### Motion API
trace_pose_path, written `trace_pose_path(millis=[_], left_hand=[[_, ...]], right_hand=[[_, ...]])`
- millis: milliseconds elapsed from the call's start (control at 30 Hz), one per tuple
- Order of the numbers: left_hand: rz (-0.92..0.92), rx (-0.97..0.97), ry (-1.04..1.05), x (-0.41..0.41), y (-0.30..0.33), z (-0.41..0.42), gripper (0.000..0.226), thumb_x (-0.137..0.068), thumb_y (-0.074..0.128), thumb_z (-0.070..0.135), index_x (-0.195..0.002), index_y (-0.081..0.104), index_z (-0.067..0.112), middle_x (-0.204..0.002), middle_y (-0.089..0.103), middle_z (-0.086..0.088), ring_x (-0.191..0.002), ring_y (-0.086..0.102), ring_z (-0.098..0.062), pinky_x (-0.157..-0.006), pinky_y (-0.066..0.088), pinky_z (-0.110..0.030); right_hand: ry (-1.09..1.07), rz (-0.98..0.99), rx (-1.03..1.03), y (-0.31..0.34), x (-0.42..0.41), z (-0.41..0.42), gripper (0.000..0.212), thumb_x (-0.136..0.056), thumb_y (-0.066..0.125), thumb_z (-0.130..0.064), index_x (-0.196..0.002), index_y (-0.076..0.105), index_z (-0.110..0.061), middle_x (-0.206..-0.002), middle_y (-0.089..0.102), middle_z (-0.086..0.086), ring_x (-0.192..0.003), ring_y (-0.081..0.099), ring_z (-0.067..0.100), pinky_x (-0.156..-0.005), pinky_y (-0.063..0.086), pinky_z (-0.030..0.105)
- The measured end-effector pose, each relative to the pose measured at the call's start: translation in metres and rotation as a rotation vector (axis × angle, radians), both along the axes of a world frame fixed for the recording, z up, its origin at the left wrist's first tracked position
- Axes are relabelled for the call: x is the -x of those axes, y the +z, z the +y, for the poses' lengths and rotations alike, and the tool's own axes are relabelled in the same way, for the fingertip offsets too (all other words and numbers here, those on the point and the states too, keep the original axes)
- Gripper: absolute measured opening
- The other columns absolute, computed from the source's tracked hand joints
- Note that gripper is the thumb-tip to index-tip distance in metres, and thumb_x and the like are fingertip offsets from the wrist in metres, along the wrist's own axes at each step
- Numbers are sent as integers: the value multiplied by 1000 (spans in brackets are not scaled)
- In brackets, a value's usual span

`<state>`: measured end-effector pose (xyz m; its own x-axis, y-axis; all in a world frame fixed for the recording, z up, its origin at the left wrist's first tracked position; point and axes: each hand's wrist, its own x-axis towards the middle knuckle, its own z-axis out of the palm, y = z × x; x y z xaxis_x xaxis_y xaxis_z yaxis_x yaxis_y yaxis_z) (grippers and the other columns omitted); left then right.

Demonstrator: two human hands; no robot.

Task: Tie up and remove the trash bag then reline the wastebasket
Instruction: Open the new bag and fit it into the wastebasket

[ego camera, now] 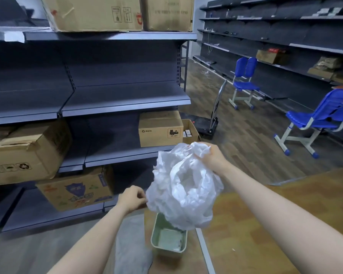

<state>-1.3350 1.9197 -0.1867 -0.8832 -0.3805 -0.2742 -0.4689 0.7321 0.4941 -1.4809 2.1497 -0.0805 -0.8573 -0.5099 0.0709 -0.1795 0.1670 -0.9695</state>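
Observation:
A crumpled white trash bag [184, 186] hangs in the air, its mouth spread open toward me. My right hand [210, 156] grips the bag's upper rim. My left hand [132, 198] pinches the rim at its lower left. Directly beneath the bag, a pale green rectangular wastebasket [167, 239] stands on the floor; I see no liner in it, and the bag hides its far edge.
Grey metal shelving [125, 103] with several cardboard boxes [159, 129] fills the left. Two blue chairs [244, 82] and a hand trolley [212, 123] stand on the wood floor to the right. A grey bundle [131, 248] lies left of the wastebasket. A wooden surface [255, 224] lies at lower right.

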Motion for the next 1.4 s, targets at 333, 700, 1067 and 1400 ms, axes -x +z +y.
trace_pose_path(millis=[333, 700, 1067, 1400], left_hand=[[291, -331, 27, 18, -8, 50, 43, -66, 77, 40, -105, 58, 34, -110, 63, 15, -104, 59, -13, -83, 48, -31], [-300, 19, 79, -11, -13, -15, 91, -76, 66, 10, -150, 13, 8, -150, 26, -19, -136, 34, -32, -104, 40, -34], [211, -249, -253, 58, 65, 78, 57, -78, 71, 16, -131, 50, 18, -119, 60, -1, -110, 58, -22, -87, 50, -33], [654, 405, -20, 104, 171, 6, 23, -84, 61, 19, -65, 52, 11, -78, 54, -8, -77, 57, -34, -63, 38, -33]], right_hand=[[-35, -22, -150, 24, 8, 18, 28, -89, 61, -3, -65, 55, -15, -48, 59, -19, -48, 54, -8, -52, 40, 10], [-172, 114, -134, 35, 29, 54, 7, -80, 60, 13, -80, 65, 8, -72, 56, 5, -68, 48, 12, -59, 44, 20], [161, -34, -373, -15, 0, -19, 37, -68, 79, -7, -101, 65, -4, -89, 57, -1, -83, 53, 12, -61, 43, 17], [-341, 785, -836, 84, 56, -20, 39, -79, 47, 7, -106, 66, -13, -103, 68, 11, -96, 63, 34, -77, 50, 35]])
